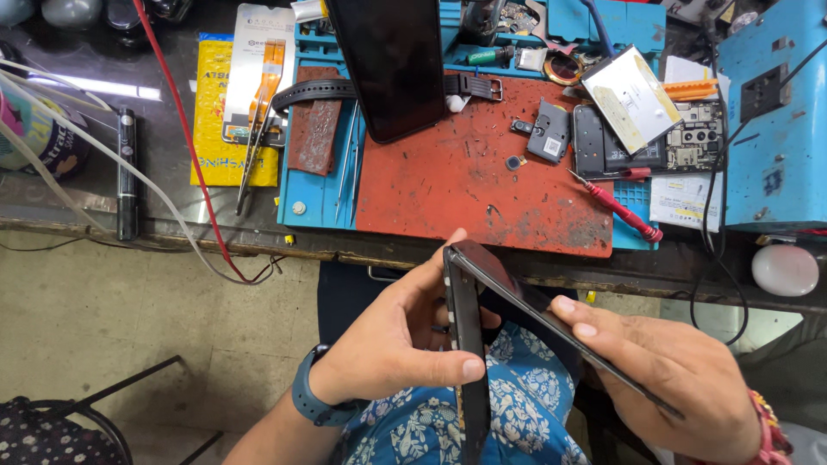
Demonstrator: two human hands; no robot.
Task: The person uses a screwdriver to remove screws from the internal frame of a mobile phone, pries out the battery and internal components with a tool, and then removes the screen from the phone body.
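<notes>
Left hand point(392, 340) grips the phone body point(468, 362) edge-on, thumb across its side. Right hand point(680, 370) holds the thin dark screen panel point(551, 323) — the two parts meet at the top corner, splayed apart below. Both are held over the person's lap, just below the red work mat point(482, 185) — a red screwdriver point(624, 211) lies on the mat's right edge.

Left hand point(396, 340), wristband worn, fingers curled and thumb pressed flat pointing toward 3 o'clock; right hand point(680, 375), fingers extended toward 10 o'clock, gripping from beneath.
</notes>
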